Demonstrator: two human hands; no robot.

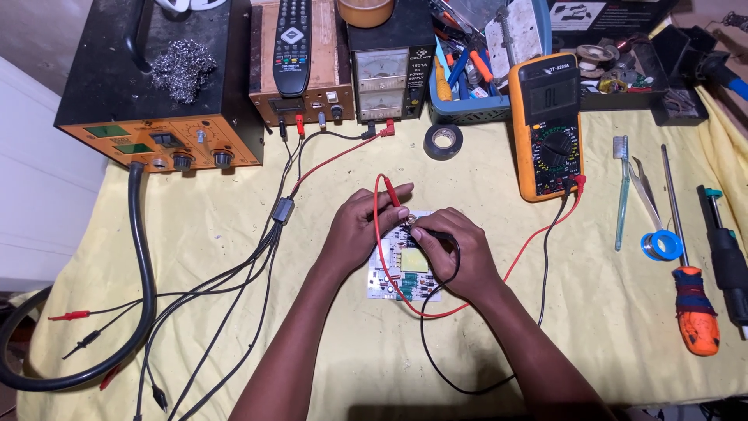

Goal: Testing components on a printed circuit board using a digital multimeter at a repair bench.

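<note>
Your left hand rests on the top left corner of the circuit board, which lies flat on the yellow cloth in the middle of the bench. Its fingers are pressed together around the red probe, pinching it so the tip slants down onto the board; the hand's weight also seems to keep the board from sliding. Your right hand covers the board's right side, fingers curled tight and pinching the black probe like a pen, its tip set close to the red one near the board's upper middle. Holding both probes low, near their tips, looks like a way to keep them steady on small contacts.

The red lead and the black lead loop loosely off the board and run up to the orange meter, which stands propped just beyond your right hand, its screen facing you so you can read it without lifting either probe.

Behind your hands stand a soldering station, a small power supply with a remote control beside it, and a roll of black tape. Well apart to the right lie tweezers and an orange-handled screwdriver, within reach but off the work.
</note>
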